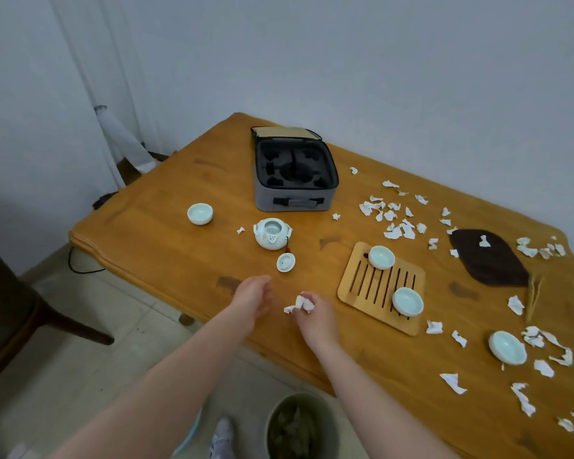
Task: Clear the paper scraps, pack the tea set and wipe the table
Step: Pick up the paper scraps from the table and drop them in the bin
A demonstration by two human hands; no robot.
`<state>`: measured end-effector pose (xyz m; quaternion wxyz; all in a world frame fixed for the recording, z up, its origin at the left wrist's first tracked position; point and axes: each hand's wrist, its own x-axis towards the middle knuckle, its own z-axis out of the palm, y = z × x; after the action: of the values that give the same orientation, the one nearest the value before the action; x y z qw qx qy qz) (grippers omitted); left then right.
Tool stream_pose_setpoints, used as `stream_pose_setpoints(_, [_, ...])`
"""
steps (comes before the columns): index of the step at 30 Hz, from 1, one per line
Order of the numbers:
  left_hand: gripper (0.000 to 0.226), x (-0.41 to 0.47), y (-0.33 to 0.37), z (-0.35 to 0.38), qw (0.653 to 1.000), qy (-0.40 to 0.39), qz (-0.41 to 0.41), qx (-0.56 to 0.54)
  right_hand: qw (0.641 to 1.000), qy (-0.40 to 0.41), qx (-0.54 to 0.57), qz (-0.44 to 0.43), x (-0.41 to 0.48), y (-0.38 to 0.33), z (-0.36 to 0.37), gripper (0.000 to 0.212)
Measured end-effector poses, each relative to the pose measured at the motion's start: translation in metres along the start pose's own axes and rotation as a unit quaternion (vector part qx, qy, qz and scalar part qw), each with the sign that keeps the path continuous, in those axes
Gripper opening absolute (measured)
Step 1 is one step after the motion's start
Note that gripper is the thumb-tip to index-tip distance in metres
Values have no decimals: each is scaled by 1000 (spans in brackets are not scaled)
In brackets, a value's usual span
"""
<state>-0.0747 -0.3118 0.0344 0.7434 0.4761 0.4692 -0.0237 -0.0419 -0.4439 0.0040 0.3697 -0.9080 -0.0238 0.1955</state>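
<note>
The bin (332,425) sits on the floor at 6 o'clock from the hands. The right hand (315,321) pinches a wad of paper scraps (299,304) over the bench (179,200). The left hand (254,296), just beside it at 9 o'clock, is loose and holds nothing. More loose scraps (393,232) lie farther off from 1 to 3 o'clock, nearer the right hand.

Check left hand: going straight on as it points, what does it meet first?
Probably the small lid lying just ahead of the left hand, with the teapot behind it; height above the table is unclear.

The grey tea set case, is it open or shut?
Open: the case lid is folded back, showing empty black foam slots.
</note>
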Motion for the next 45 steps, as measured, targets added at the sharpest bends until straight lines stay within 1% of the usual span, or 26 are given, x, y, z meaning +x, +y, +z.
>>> stream_pose_setpoints(2, [19,15,14,-4,1000,1,12,23,997,22,-77,-9,8,6,5,49])
stream_pose_setpoints(4, [17,33,27,-9,998,4,34,54,991,32,-127,-19,15,7,10,57])
stream_pose_setpoints(6, [18,52,39,-16,993,17,71,96,986,35,-161,-28,22,5,13,60])
stream_pose_setpoints(8, [21,66,47,-25,980,45,116,158,983,37,-175,-42,26,4,13,58])
stream_pose_setpoints(10, [29,80,55,-38,952,77,162,247,980,38,-185,-59,29,3,16,51])
stream_pose_setpoints(13, [39,102,66,-57,891,98,229,380,980,49,-182,-66,34,-2,20,42])
stream_pose_setpoints(15, [41,116,77,-63,853,96,262,441,982,57,-171,-65,39,-5,21,41])
stream_pose_setpoints(19, [40,145,97,-63,787,81,310,528,984,62,-154,-65,46,-9,26,42])
stream_pose_setpoints(22, [38,161,104,-57,761,70,321,559,984,72,-148,-69,52,-11,29,40])
stream_pose_setpoints(27, [32,178,106,-51,720,78,331,605,982,90,-143,-80,62,-9,36,26])
stream_pose_setpoints(31, [21,183,106,-48,683,85,356,632,985,102,-118,-80,66,-9,36,27])
stream_pose_setpoints(37, [23,194,104,-51,631,56,418,651,986,115,-109,-61,73,-17,27,32])
stream_pose_setpoints(40, [23,195,107,-52,632,42,434,641,985,133,-95,-49,75,-16,18,34])
stream_pose_setpoints(42, [22,195,109,-55,647,35,434,626,987,140,-76,-36,74,-13,13,34])
stream_pose_setpoints(43, [20,191,109,-56,670,39,431,604,988,141,-59,-24,73,-13,10,33])
stream_pose_setpoints(44, [19,186,108,-57,705,48,423,567,989,141,-32,-4,73,-12,7,31])
stream_pose_setpoints(45, [20,178,106,-57,750,62,406,518,990,140,4,25,72,-12,5,27])
